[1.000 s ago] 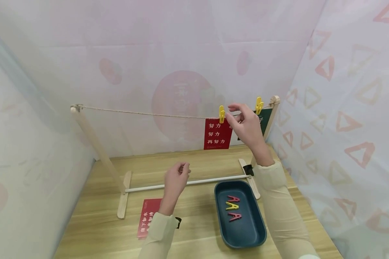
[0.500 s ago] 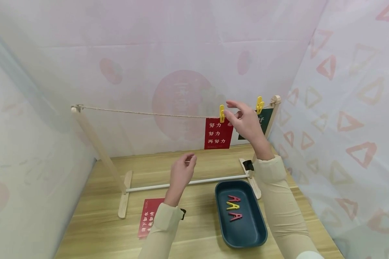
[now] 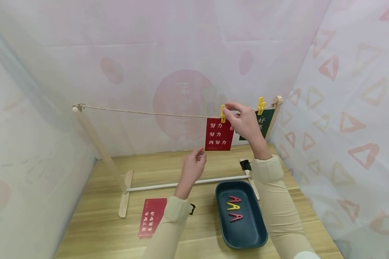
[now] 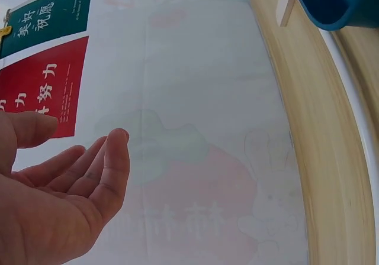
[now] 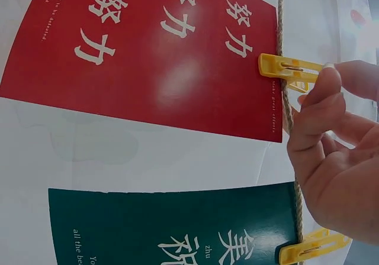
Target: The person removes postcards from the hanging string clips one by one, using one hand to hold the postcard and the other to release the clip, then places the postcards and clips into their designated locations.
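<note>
The right hand [image 3: 246, 126] is working at the rope [image 3: 146, 113], and its grip is pinching the tail end of a yellow clip [image 5: 275, 65], thumb and finger together on the clip's arms. The clip is lying to the left of that hand as the head view shows it, its long axis crossing the rope nearly square: the tail is standing above the rope, while the biting end is reaching just below it, over the top edge of a red card [image 3: 218, 131]. The left hand [image 3: 193, 165] is hanging farther below the rope, its grip apart and holding nothing; it is nearing the card's lower corner, though whether it is touching cannot be told.

The clip is showing a metal-looking spring midway along its bright body. The card is hanging flat below the rope, white characters facing out, its glossy surface catching a soft patch of light.

Farther right along the rope, a second yellow clip [image 3: 262, 106] is holding a green card [image 5: 172, 223]. Below the rope, a dark blue tray [image 3: 244, 233] is resting on the worktop [image 3: 94, 223].
</note>
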`<action>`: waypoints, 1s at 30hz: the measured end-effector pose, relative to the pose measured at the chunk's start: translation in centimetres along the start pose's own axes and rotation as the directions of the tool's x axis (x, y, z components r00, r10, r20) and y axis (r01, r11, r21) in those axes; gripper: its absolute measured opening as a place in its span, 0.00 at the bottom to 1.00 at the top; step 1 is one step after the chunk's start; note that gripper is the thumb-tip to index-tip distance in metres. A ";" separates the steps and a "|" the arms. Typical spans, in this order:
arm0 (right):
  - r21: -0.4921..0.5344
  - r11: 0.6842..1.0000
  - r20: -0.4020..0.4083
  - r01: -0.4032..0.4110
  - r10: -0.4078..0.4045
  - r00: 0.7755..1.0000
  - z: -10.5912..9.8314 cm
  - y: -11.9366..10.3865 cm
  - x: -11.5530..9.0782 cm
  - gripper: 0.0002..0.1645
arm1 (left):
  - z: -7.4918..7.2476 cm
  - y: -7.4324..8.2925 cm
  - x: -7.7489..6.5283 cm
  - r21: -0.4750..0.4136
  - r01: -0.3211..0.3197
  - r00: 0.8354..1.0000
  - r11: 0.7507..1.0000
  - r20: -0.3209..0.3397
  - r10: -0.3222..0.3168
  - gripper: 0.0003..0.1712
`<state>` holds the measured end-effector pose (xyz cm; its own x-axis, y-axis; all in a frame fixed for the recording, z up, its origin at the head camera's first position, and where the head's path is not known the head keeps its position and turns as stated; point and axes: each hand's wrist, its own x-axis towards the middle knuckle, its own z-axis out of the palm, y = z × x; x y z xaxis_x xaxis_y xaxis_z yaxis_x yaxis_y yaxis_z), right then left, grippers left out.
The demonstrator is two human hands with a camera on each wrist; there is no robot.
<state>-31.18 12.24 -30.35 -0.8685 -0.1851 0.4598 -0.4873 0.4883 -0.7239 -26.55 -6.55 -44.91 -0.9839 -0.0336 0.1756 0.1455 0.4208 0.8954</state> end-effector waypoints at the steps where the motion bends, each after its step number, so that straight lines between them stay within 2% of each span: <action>1: 0.001 1.000 0.007 -0.004 0.004 1.000 0.0 0.0 0.0 0.24 | 0.1 0.0 0.0 -0.003 0.006 1.000 1.000 0.002 -0.006 0.22; 4: 0.016 1.000 0.022 -0.014 0.014 1.000 0.0 0.0 0.1 0.25 | 0.3 0.1 0.1 -0.016 0.020 1.000 1.000 0.000 -0.020 0.22; 11: 0.034 0.999 0.028 -0.014 0.013 1.000 0.2 -0.1 0.5 0.23 | 0.4 0.5 0.4 -0.077 0.004 1.000 0.997 -0.027 -0.006 0.20; 16: 0.037 0.999 0.036 -0.019 0.017 0.999 0.3 0.0 0.6 0.23 | 0.6 0.5 0.3 -0.066 -0.008 0.999 0.998 -0.042 0.005 0.18; 25: 0.060 0.998 0.093 -0.037 0.032 0.995 0.2 0.2 0.9 0.25 | 0.8 0.4 0.0 -0.050 -0.062 0.998 0.997 -0.023 0.061 0.10; 30: 0.075 0.996 0.114 -0.045 0.036 0.993 0.1 0.1 1.1 0.25 | 0.7 0.3 -0.1 -0.042 -0.065 0.998 0.997 -0.026 0.064 0.10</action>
<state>-32.19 12.00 -29.96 -0.8901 -0.2631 0.3722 -0.4536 0.4310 -0.7801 -26.46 -5.78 -44.92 -0.9696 -0.0305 0.2428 0.2130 0.3832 0.8987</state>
